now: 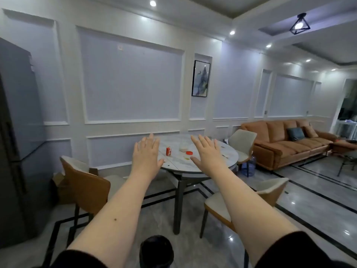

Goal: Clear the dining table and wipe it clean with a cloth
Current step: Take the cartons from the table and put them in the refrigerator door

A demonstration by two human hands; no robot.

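Note:
A round marble-topped dining table [193, 167] stands ahead by the wall. On it are a small red can [169, 151], a pale cup or container [183, 146], a flat red lid-like thing [189, 152], yellowish crumbs [186, 158] and some scraps at the right side [226, 155]. My left hand [147, 151] and my right hand [206, 152] are stretched out in front of me, palms down, fingers spread, holding nothing. Both hang in the air well short of the table. No cloth is in view.
An orange-backed chair [85, 184] stands left of the table, another chair [251, 196] near right, a third [243, 144] behind. A blue water jug [249, 165] sits on the floor. A dark fridge [17, 132] is at left, an orange sofa [289, 140] at right.

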